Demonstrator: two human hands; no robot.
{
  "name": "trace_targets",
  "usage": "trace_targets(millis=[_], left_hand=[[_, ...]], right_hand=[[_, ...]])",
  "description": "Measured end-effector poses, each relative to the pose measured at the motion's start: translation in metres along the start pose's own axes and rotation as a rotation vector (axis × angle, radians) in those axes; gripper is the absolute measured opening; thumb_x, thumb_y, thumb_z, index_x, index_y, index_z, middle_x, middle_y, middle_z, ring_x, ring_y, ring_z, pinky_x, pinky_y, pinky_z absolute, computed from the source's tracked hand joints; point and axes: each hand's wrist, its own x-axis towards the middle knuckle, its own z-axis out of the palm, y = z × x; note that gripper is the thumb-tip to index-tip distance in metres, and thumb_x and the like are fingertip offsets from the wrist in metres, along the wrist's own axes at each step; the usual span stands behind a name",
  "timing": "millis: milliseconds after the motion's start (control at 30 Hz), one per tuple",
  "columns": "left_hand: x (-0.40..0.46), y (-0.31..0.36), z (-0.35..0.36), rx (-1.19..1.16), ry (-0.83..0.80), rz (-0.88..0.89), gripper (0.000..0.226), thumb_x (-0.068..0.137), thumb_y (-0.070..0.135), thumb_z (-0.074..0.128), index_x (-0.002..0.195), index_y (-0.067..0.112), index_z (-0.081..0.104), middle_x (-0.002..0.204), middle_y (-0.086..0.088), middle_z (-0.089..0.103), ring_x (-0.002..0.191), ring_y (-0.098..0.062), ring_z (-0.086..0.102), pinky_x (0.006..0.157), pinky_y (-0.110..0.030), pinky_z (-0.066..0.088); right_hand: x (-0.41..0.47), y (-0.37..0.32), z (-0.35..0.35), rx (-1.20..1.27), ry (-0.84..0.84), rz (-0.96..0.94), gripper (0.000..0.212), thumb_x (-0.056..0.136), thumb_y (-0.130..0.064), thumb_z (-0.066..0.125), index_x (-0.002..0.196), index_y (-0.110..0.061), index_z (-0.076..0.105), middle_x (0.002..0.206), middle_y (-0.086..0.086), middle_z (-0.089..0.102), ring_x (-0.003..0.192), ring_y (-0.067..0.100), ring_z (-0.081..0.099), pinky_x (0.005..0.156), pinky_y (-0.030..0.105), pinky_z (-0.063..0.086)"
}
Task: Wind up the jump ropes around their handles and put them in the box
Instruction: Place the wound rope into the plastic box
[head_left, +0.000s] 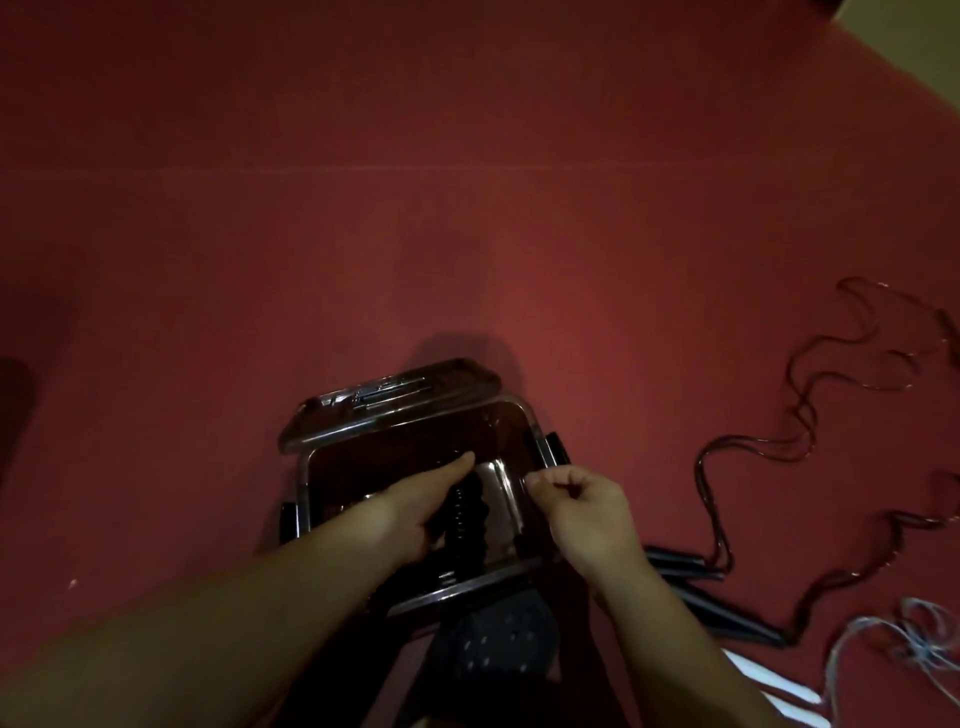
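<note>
Left hand (415, 512) grips wound rope (464, 514) inside open box (511, 415), forefinger extended. Right hand (584, 512) loosely curled at box rim; pinch unclear. Unwound ropes (727, 519) right, on red carpet (363, 234). Dim room.

The clear rectangular plastic box (511, 483) looks glossy, its rim and walls catching highlights, and so does its transparent plastic lid (395, 400) with black plastic side clips (557, 448). The red floor covering (363, 234) appears matt and cloth-like. The black straight jump-rope handles (685, 564) look smooth, faintly shiny; the thin dark cord (753, 447) glints like coated plastic
</note>
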Motion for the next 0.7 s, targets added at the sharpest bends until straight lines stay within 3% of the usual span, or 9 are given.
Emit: trace_targets(millis=[33, 133, 267, 367, 433, 500, 600, 700], left_hand=[[0.006, -0.001, 0.005, 0.008, 0.031, 0.011, 0.040, 0.082, 0.041, 0.076, 0.107, 0.010, 0.072, 0.099, -0.011, 0.074, 0.093, -0.028, 0.069, 0.091, -0.041, 0.056], [0.029, -0.006, 0.016, 0.029, 0.090, 0.066, 0.039, 0.079, 0.034, 0.080, 0.109, 0.010, 0.071, 0.099, -0.006, 0.073, 0.091, -0.023, 0.068, 0.073, -0.032, 0.052], [0.026, -0.011, 0.027, 0.177, 0.079, 0.156, 0.014, 0.082, 0.020, 0.079, 0.091, 0.013, 0.070, 0.095, -0.009, 0.069, 0.084, -0.022, 0.063, 0.072, -0.032, 0.053], [0.011, -0.013, 0.031, 0.287, 0.098, 0.277, 0.031, 0.075, 0.024, 0.085, 0.100, 0.013, 0.069, 0.099, -0.013, 0.072, 0.087, -0.025, 0.066, 0.077, -0.038, 0.056], [-0.003, -0.013, 0.040, 0.386, 0.076, 0.388, 0.032, 0.076, 0.026, 0.084, 0.101, 0.012, 0.069, 0.092, -0.013, 0.072, 0.077, -0.020, 0.064, 0.070, -0.032, 0.054], [-0.022, -0.010, 0.055, 0.484, 0.015, 0.492, 0.028, 0.080, 0.028, 0.081, 0.099, 0.013, 0.068, 0.080, -0.006, 0.067, 0.066, -0.013, 0.059, 0.061, -0.024, 0.047], [-0.059, -0.006, 0.097, 0.698, -0.099, 0.650, 0.024, 0.082, 0.034, 0.079, 0.096, 0.018, 0.066, 0.078, 0.001, 0.062, 0.068, -0.012, 0.058, 0.064, -0.024, 0.046], [-0.100, -0.008, 0.151, 1.002, -0.241, 0.794, 0.022, 0.085, 0.033, 0.076, 0.097, 0.017, 0.066, 0.074, 0.003, 0.059, 0.067, -0.012, 0.057, 0.062, -0.021, 0.044]], right_hand=[[0.000, 0.002, 0.000, -0.001, -0.007, 0.009, 0.011, 0.086, -0.029, 0.071, 0.080, -0.020, 0.074, 0.073, 0.001, 0.075, 0.074, 0.025, 0.072, 0.076, 0.046, 0.060], [0.001, 0.005, -0.001, 0.009, 0.015, 0.020, 0.015, 0.087, -0.031, 0.069, 0.080, -0.019, 0.073, 0.074, 0.009, 0.074, 0.069, 0.028, 0.070, 0.071, 0.047, 0.058], [-0.007, 0.008, -0.011, 0.009, 0.040, -0.004, 0.015, 0.089, -0.028, 0.069, 0.082, -0.015, 0.073, 0.077, 0.009, 0.074, 0.067, 0.018, 0.067, 0.074, 0.039, 0.057], [-0.018, 0.013, -0.019, -0.027, 0.042, 0.006, 0.015, 0.088, -0.027, 0.070, 0.081, -0.015, 0.073, 0.073, 0.004, 0.074, 0.064, 0.015, 0.065, 0.074, 0.039, 0.057], [-0.030, 0.014, -0.029, -0.087, 0.059, -0.029, 0.017, 0.088, -0.028, 0.070, 0.076, -0.015, 0.072, 0.065, 0.001, 0.071, 0.058, 0.010, 0.058, 0.068, 0.037, 0.055], [-0.047, 0.005, -0.046, -0.228, 0.021, -0.086, 0.022, 0.089, -0.033, 0.068, 0.072, -0.019, 0.070, 0.057, -0.005, 0.064, 0.053, 0.005, 0.051, 0.062, 0.029, 0.049], [-0.078, -0.019, -0.099, -0.411, -0.021, -0.138, 0.027, 0.090, -0.042, 0.064, 0.074, -0.021, 0.069, 0.065, 0.001, 0.066, 0.056, 0.007, 0.053, 0.060, 0.026, 0.046], [-0.117, -0.035, -0.175, -0.627, 0.114, -0.161, 0.038, 0.089, -0.049, 0.062, 0.082, -0.012, 0.068, 0.070, 0.004, 0.066, 0.067, 0.016, 0.059, 0.066, 0.030, 0.047]])
